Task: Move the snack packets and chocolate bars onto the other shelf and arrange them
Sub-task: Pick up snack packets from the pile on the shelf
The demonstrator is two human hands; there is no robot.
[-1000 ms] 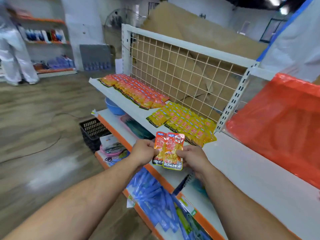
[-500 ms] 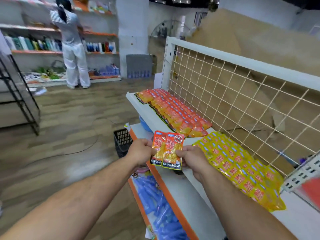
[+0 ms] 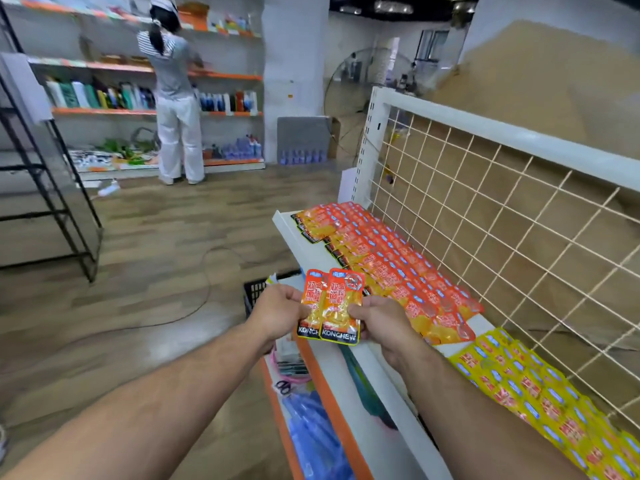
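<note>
Two orange snack packets (image 3: 332, 306) marked KONGHEW are held upright and overlapping in front of me. My left hand (image 3: 278, 311) pinches their left edge and my right hand (image 3: 379, 322) pinches their right edge. Just beyond them the white top shelf (image 3: 287, 225) carries rows of orange packets (image 3: 377, 261) laid flat. Yellow packets (image 3: 540, 393) lie in rows further right on the same shelf. A wire grid back panel (image 3: 485, 209) stands behind both groups.
Below the top shelf, orange-edged lower shelves (image 3: 311, 368) hold blue packs (image 3: 315, 431) and scissors. A black basket (image 3: 256, 292) sits on the wood floor. A black metal rack (image 3: 52, 188) stands at left. A person (image 3: 175, 98) faces wall shelves of bottles at the back.
My view has swung left along the shelf, so the orange rows are now straight ahead and the yellow rows sit at right. Both hands keep the same hold on the two packets.
</note>
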